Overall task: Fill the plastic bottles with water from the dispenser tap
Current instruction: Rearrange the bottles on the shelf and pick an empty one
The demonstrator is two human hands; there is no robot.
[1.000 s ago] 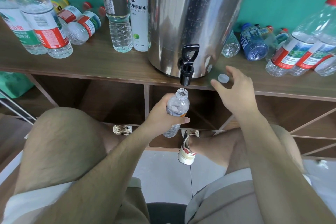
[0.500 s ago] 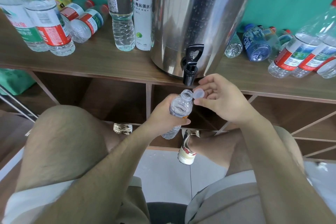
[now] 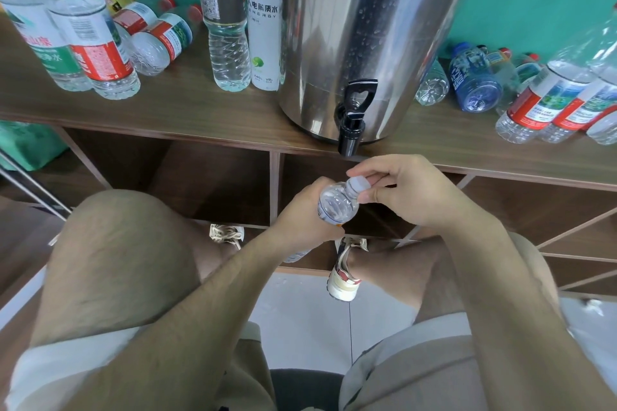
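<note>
A steel water dispenser stands on the wooden shelf, its black tap hanging over the front edge. Just below the tap my left hand grips a small clear plastic bottle around its body, tilted toward the right. My right hand pinches the white cap, which sits on the bottle's mouth. The bottle's lower part is hidden behind my left hand.
Upright filled bottles and lying ones crowd the shelf left of the dispenser. More bottles lie and lean at the right. Open cubbies are below the shelf, my knees and shoes in front of them.
My right hand picked the cap off the shelf, carried it to the bottle and now holds it on the mouth. The bottle dropped slightly below the tap and tilted right.
</note>
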